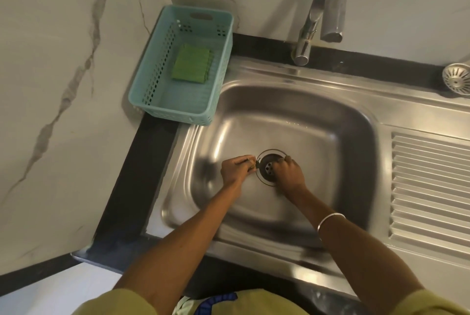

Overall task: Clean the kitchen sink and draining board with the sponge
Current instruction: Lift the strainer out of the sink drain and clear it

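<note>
Down at the drain (269,167) both hands blur | left hand (235,168) fingers pinched on something small, unclear | right hand (290,172) fingers curled at drain rim, grip cannot be told | sponge (190,64) lies in teal basket (162,101) on worktop (132,175) beside sink (330,124) | strainer (456,80) cut off at frame's right.

There is one view, from a camera on the person's head. It looks forward and steeply down, from just above and in front of the sink (292,116). It sits close, so both forearms reach up from the bottom edge into the middle. The wide lens bends the edges. The tap (318,14) and wall are at the top, the draining board (429,187) at the right, the basket (150,86) up at the left
</note>
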